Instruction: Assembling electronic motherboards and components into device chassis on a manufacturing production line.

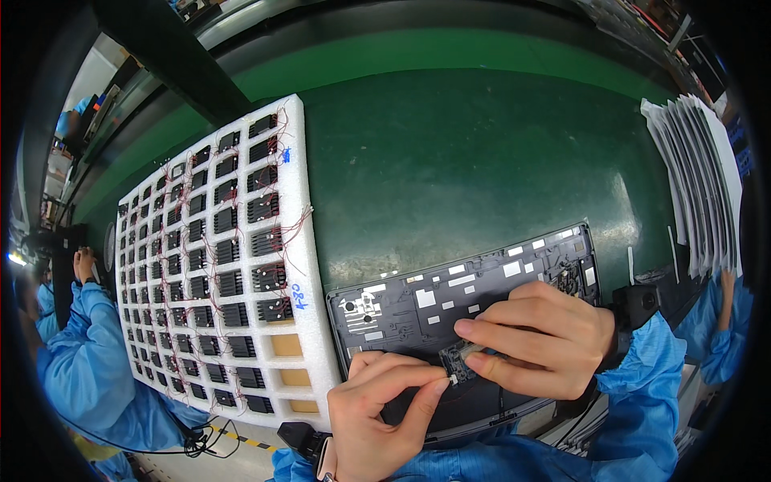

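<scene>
Green worktop [474,161] underlay the dark casing panel [408,331]; over the panel, the small black module [454,361] extended leftward from the right hand [546,345], which gripped it; the left hand [379,410] pinched its near-left end; its long axis was partly hidden.

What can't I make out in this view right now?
All in the head view:
Small black part: right side, covered by the right hand.
Left hand: what its fingers touch, too small and partly covered by them.
Dark panel: partly hidden by both hands.
Farthest black blocks in the foam tray: too small.
Co-worker at far right: cut off by dark rim.
</scene>
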### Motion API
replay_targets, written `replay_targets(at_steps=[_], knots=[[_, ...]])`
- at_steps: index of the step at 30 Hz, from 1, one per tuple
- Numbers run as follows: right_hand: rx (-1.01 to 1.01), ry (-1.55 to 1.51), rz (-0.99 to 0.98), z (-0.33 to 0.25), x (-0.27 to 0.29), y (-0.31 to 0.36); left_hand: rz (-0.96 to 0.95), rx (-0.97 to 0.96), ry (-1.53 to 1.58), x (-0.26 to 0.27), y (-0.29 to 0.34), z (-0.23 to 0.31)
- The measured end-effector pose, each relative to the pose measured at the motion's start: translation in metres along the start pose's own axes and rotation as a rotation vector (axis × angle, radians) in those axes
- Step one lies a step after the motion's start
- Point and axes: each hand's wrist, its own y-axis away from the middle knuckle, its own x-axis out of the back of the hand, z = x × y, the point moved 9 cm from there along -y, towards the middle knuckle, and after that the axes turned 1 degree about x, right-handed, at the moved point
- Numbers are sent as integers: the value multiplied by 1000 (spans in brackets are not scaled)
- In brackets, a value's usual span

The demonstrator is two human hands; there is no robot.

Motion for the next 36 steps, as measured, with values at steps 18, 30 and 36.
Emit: replay_targets(at_steps=[18,30,36], knots=[[-147,124,-45,21,-3,7,212,-295,-415,7,7,28],[-174,106,-85,23,-6,6,-127,-304,-475,-60,18,19],[-170,99,-56,23,-5,7,-132,-243,-394,-56,17,16]])
